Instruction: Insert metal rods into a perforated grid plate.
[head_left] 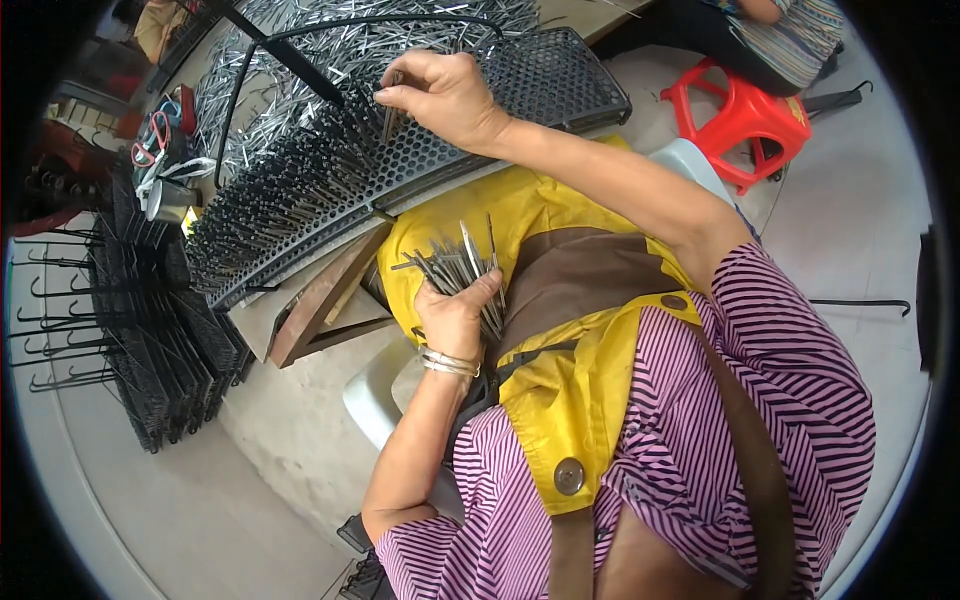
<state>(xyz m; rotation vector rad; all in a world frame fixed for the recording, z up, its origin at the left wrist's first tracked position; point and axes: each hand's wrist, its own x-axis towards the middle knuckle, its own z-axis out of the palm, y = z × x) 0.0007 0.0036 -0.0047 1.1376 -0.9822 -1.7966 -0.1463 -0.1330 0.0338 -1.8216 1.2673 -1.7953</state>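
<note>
In my left hand (455, 322) is a fanned bundle of thin grey metal strips (455, 268), with the thumb pressed across it above my lap. My right hand (450, 100) is up over a black perforated rack (548, 72), thumb and fingertips pinched together. A short metal strip (389, 124) points down from that pinch toward the holes; its upper part is partly hidden by the fingers. Many similar strips (285, 200) stand upright in the rack's left part, packed closely. The right part shows bare holes.
Behind the rack lies a heap of loose shiny strips (235, 75). Black racks with hooked rods (165, 320) are stacked at the left. Red-handled scissors (152, 138) and a metal cup (170, 202) sit beside the rack. A red stool (735, 125) and another person (745, 40) are at the upper right.
</note>
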